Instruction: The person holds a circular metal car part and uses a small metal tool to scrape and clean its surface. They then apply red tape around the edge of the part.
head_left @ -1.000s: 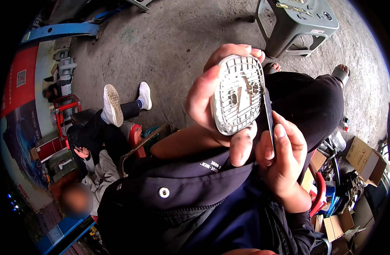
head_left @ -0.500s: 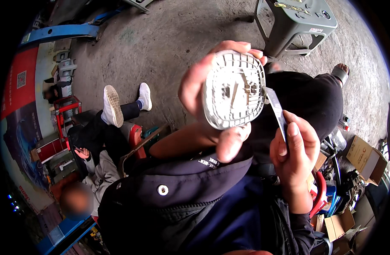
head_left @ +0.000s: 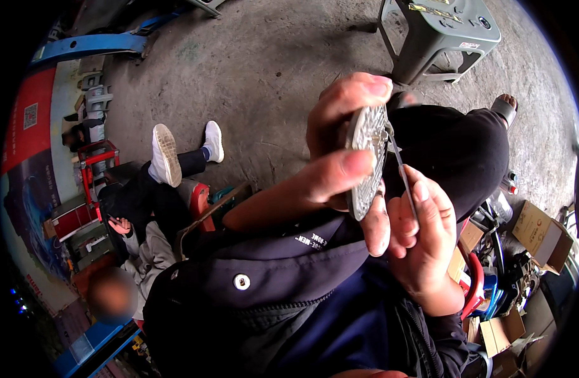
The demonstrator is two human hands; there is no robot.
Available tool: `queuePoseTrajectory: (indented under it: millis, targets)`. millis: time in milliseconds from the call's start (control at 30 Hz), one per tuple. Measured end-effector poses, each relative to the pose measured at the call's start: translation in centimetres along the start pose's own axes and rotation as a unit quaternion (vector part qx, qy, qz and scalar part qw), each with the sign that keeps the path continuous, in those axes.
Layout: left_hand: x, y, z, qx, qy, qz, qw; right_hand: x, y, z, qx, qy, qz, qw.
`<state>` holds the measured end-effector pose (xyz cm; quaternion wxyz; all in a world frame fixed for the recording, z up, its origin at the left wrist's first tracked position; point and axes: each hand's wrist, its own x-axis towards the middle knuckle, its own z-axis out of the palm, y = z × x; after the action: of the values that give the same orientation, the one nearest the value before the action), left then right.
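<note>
An oval, pale grey part point(head_left: 367, 196) with a ribbed grid on its face is held up in front of my dark jacket. My left hand point(head_left: 327, 129) grips it by the rim and back, its thumb laid over the edge. Turned almost edge-on, the part shows only a narrow slice of its ribbed face. In my right hand point(head_left: 429, 249) is a thin flat metal blade point(head_left: 405, 183), pinched between thumb and fingers. The blade's tip meets the part's right edge near a small raised piece; whether it presses in I cannot tell.
A grey plastic stool point(head_left: 456, 34) with small items on top stands at the far right. At left sits another person with white shoes point(head_left: 165, 154) stretched out. Open cardboard boxes point(head_left: 538, 233) and mixed scrap lie at right. A blue metal beam point(head_left: 94, 47) is at far left.
My left hand has turned the oval part from face-on to nearly edge-on, its thumb now over the edge. My right hand has moved slightly left with the blade, whose tip stays at the part's edge.
</note>
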<state>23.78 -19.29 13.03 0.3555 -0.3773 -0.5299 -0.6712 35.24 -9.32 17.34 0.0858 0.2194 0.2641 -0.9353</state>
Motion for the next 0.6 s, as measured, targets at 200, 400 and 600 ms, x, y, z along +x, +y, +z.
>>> queuePoseTrajectory:
  millis: [200, 400, 600]
  targets:
    - [0.5, -0.9, -0.6, -0.009, -0.056, 0.044, 0.997, 0.1, -2.7, 0.1, 0.159, 0.027, 0.134, 0.978]
    - [1.0, -1.5, -0.7, -0.154, -0.046, -0.043, 0.986, 0.8, -2.0, -1.1, 0.314, 0.002, 0.129, 0.941]
    - [1.5, 0.0, -0.9, -0.197, -0.006, -0.229, 0.953, 1.2, -1.4, -2.1, 0.361, -0.028, 0.148, 0.920]
